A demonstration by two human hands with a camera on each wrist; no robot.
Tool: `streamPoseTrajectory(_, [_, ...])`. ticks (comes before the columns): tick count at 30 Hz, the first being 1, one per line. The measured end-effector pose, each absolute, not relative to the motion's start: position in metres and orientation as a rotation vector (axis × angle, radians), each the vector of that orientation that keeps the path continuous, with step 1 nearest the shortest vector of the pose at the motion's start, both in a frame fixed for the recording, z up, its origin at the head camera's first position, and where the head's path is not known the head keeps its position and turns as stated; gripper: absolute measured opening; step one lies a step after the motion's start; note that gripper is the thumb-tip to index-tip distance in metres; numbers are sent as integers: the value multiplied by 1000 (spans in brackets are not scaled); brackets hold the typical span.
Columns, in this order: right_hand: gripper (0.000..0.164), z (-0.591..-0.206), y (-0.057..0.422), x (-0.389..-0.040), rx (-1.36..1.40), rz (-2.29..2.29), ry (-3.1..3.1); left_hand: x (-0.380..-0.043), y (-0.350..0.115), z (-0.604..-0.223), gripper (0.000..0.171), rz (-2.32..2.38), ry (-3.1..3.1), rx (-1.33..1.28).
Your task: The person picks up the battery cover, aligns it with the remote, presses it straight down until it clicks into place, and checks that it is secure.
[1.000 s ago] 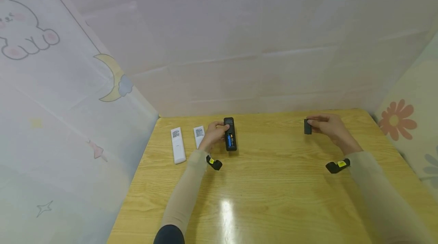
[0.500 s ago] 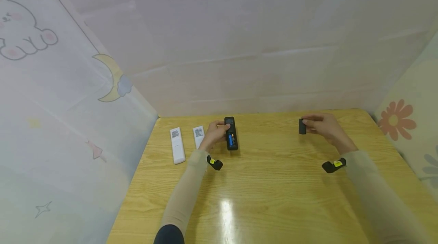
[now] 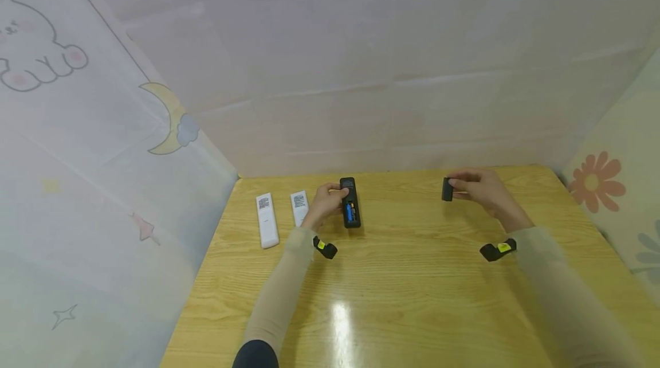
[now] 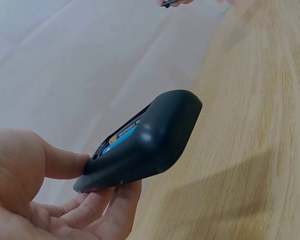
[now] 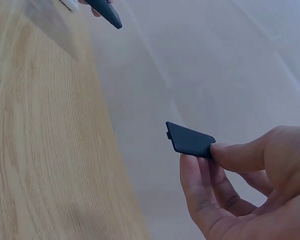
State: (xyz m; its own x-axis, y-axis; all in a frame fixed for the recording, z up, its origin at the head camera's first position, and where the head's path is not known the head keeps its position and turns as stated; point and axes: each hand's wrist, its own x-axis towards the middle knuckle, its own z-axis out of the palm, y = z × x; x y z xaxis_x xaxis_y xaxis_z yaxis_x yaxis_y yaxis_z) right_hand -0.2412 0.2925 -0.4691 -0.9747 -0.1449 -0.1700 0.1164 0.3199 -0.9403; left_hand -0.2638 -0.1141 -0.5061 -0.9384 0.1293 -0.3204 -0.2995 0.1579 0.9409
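Note:
My left hand (image 3: 325, 206) grips a black remote control (image 3: 350, 189) by its side, with the back turned up. Its battery bay stands uncovered, and batteries (image 4: 124, 138), one blue and one with an orange end, lie inside. In the left wrist view the thumb presses on the remote's upper face and the fingers support it from below, above the table. Off to the right, my right hand (image 3: 479, 189) pinches a small black battery cover (image 5: 191, 142) between thumb and fingers. A small tab sticks out from the cover's far edge.
Two white remote controls lie face down at the left of the wooden table (image 3: 402, 276). The outer white remote (image 3: 267, 221) shows whole; the inner white remote (image 3: 299, 205) is partly hidden by my left hand. A cloth wall (image 3: 392, 98) rises behind the table.
My right hand has moved left with the battery cover, towards the black remote. The left hand and remote have shifted very slightly to the right.

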Motion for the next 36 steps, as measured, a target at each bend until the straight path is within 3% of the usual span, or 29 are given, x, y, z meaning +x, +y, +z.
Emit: streamPoseTrajectory(36, [46, -439, 259, -245, -106, -1798, 2351, -263, -107, -500, 49, 1906, 2072, -140])
